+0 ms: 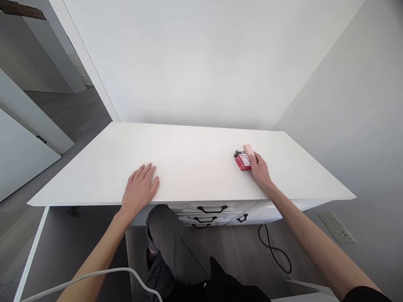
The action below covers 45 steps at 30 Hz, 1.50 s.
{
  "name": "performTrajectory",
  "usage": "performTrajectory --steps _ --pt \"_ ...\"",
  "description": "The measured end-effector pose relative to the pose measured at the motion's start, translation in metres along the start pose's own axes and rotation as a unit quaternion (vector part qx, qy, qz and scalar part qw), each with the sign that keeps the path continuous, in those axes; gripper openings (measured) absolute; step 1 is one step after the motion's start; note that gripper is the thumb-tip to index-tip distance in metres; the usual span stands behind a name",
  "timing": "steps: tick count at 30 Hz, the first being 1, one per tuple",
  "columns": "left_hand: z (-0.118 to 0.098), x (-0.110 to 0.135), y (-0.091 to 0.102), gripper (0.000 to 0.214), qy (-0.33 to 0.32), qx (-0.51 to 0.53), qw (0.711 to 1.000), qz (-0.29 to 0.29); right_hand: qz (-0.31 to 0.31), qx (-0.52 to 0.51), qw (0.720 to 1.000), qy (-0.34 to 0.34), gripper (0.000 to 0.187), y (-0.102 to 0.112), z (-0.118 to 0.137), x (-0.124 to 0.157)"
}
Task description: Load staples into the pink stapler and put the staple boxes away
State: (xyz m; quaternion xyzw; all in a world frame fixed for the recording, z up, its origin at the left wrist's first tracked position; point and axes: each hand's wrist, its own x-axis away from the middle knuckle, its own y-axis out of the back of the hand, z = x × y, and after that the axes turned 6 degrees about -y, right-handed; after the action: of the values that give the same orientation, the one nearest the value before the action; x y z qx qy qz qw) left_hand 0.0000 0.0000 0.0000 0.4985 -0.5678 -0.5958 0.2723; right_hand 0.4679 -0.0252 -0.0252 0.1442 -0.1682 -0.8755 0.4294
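The right grip and its load on the white surface. The right grip is closed around a pink block, with the thumb across the near part and the far end projecting beyond the fingers. The block's long axis runs away from the person and slightly leftward, out of the right grip. A red box lies immediately to the left of the right grip, close against thumb and block; whether the thumb also bears on it cannot be told. Just beyond the box, to the far left of the right grip, is a small dark item, too small to identify. The right hand is clearly the nearer to all three; the left grip rests well apart to their left, palm down and holding nothing, its fingers pointing away from the person and its thumb spread toward the right. The block is pale pink, plain and straight-edged, its lower portion covered by the hand. The box is deep red with a white label on its upper face and pale lines along its near side; any lettering is illegible.
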Motion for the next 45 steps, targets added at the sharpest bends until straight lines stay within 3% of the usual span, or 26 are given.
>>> performTrajectory --steps 10,18,21,28,35,41,45 --pt "0.0 0.002 0.0 0.062 -0.002 0.0 1.0 -0.002 0.055 -0.03 0.998 0.023 0.065 -0.057 0.03 0.019" --pt "0.002 0.003 0.0 0.06 -0.005 -0.007 1.0 -0.004 0.115 -0.022 0.992 0.055 0.067 -0.129 0.082 0.072" --pt "0.002 0.004 0.0 0.06 -0.01 -0.01 1.0 -0.004 0.149 -0.02 0.987 0.063 0.068 -0.145 0.096 0.088" --pt "0.003 0.004 -0.003 0.059 -0.012 -0.005 1.0 -0.011 0.194 -0.103 0.976 0.002 0.072 -0.138 0.095 0.087" --pt "0.01 -0.002 -0.01 0.056 -0.027 0.026 0.999 -0.022 0.189 -0.114 0.975 0.025 0.068 -0.141 0.093 0.085" --pt "-0.016 -0.039 -0.014 0.058 -0.138 0.124 0.982 -0.032 0.163 -0.117 0.979 0.037 0.066 -0.147 0.092 0.086" --pt "-0.033 -0.079 -0.007 0.088 -0.192 0.153 0.969 0.03 0.146 -0.126 0.98 0.042 0.063 -0.149 0.092 0.084"
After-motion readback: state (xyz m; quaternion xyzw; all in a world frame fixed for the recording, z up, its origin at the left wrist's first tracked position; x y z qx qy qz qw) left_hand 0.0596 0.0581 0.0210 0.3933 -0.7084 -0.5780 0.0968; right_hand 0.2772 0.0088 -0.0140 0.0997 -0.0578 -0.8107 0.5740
